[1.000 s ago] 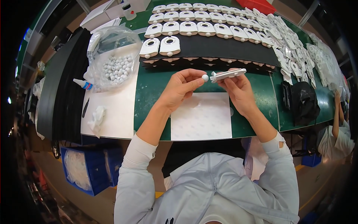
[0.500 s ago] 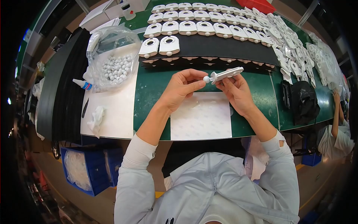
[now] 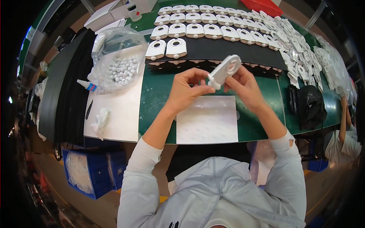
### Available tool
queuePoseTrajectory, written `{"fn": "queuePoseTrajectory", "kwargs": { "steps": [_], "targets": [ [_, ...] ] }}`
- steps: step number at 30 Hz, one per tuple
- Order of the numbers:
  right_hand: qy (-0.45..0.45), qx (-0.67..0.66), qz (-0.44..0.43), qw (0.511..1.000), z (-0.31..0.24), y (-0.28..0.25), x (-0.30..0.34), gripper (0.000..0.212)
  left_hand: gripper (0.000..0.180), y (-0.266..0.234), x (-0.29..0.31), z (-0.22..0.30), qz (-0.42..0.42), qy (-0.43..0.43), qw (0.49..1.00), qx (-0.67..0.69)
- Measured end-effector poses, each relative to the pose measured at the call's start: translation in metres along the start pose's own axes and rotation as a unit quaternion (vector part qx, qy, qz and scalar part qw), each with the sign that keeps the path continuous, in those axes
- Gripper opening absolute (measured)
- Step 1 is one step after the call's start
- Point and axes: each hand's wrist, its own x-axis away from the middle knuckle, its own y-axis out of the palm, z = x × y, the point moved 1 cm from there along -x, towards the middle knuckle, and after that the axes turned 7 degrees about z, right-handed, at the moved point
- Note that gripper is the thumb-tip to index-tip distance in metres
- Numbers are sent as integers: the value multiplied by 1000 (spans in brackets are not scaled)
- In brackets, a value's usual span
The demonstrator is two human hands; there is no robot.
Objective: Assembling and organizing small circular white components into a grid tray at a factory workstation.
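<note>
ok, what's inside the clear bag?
A heap of white balls shows inside the clear bag. The top ones cover those beneath, so the lower balls and the bag's bottom under them can't be seen.

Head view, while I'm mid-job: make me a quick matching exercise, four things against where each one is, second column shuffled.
Things:
1. white balls
2. white sheet
3. red container
4. tilted white part

Places:
A. at the far side of the green table
B. up in the right hand
C. inside the clear plastic bag
D. flat, at the table's near edge

Pairs: 1-C, 2-D, 3-A, 4-B
</note>
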Motion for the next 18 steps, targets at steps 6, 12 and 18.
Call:
{"fn": "queuePoseTrajectory", "kwargs": {
  "steps": [6,12,18],
  "targets": [
    [-6,118,15,993,-37,15,-54,39,31,-2,-2,5,64,-145,977,141],
    [62,247,28,967,-22,13,-107,36,31,-13,-6,-5,66,-301,890,337],
    [32,282,52,958,-7,10,-124,37,29,-12,-8,-15,86,-318,836,438]
  ]
}}
